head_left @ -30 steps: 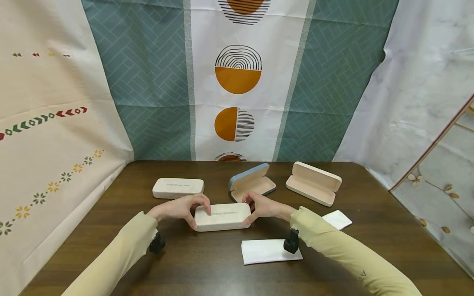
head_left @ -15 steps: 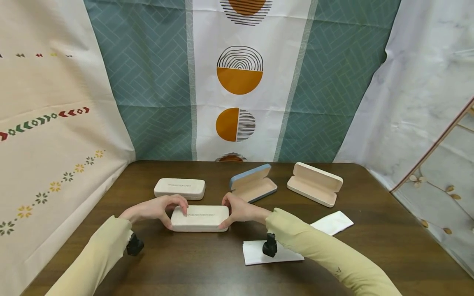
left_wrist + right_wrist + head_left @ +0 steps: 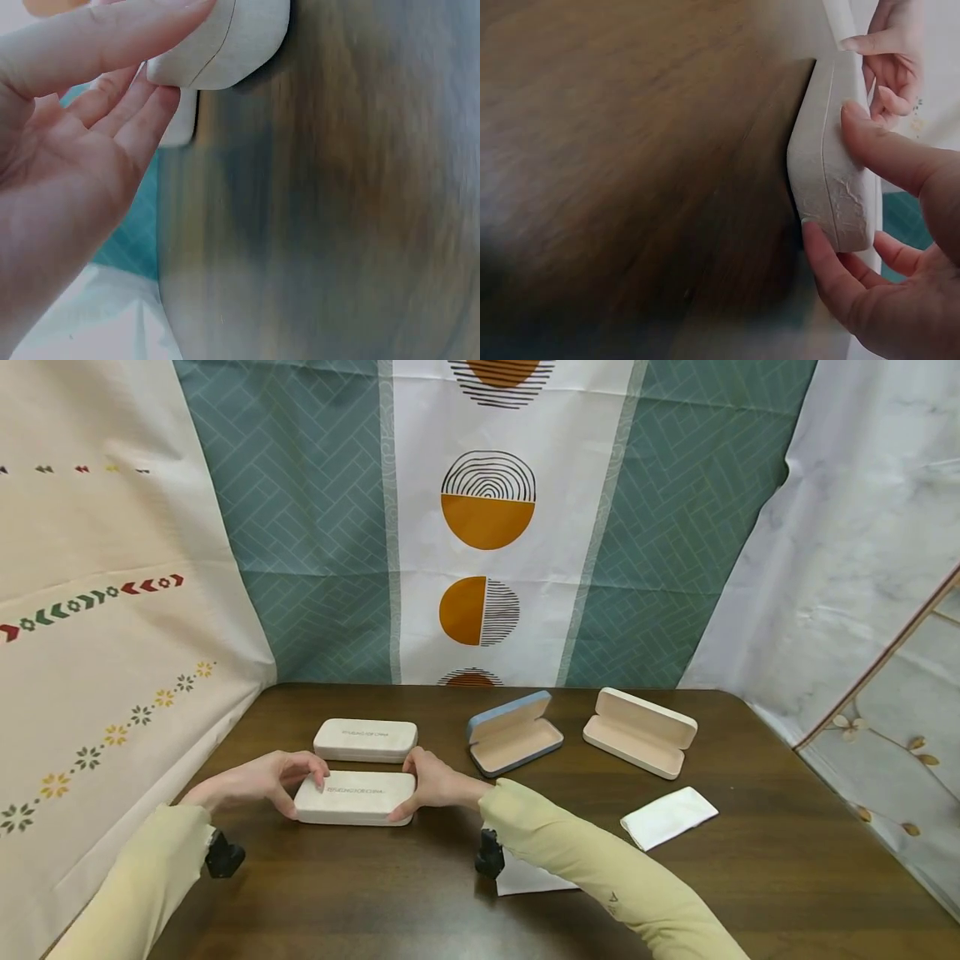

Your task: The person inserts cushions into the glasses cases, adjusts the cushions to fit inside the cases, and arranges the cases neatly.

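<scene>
A closed white glasses case (image 3: pixel 352 798) with printed lettering on its lid lies between my two hands at the left of the table. My left hand (image 3: pixel 262 783) grips its left end, thumb at the front and fingers over the top and back. At the opposite end, my right hand (image 3: pixel 438 783) holds the case between thumb and fingers. The right wrist view shows the seam along the side of the white case (image 3: pixel 829 157), with fingertips at its end. Just behind it lies a second closed white glasses case (image 3: pixel 365 741), lined up nearly parallel.
An open blue glasses case (image 3: pixel 517 745) stands at the back middle of the wooden table (image 3: pixel 360 902). Right of it is an open white case (image 3: pixel 637 735). A folded white cloth (image 3: pixel 669 817) lies at the right; another white cloth (image 3: pixel 528 875) is partly under the right forearm.
Both hands have slid the closed white case leftward across the table, from the middle to in front of the other closed case. The other cases and cloths have stayed put.
</scene>
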The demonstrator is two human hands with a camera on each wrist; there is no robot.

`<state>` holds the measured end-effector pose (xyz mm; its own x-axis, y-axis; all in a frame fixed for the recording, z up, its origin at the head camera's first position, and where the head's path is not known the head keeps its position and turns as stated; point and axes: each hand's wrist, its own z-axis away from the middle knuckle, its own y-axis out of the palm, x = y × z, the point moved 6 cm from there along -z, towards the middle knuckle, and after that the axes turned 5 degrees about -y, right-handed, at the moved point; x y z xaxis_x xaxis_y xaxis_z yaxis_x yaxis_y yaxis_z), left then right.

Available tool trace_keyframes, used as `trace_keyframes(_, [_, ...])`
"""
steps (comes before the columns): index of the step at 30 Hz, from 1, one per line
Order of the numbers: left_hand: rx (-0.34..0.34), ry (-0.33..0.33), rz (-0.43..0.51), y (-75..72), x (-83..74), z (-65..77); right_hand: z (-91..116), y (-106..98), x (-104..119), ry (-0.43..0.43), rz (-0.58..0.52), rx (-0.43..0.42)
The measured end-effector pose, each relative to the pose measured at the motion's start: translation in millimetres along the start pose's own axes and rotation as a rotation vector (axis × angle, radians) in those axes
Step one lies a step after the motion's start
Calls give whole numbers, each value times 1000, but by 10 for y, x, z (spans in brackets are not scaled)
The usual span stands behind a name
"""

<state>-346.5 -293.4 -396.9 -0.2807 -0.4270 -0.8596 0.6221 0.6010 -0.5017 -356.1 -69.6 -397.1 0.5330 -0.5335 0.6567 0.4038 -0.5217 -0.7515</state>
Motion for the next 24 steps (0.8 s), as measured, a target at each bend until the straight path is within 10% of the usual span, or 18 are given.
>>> trace_keyframes(10, [-25,0,67,-142,95,108,-113,75,97,-5,-11,-20])
trace_keyframes(24, [138,94,101,-126,-113,89,-24,-136,51,-34,-108,114])
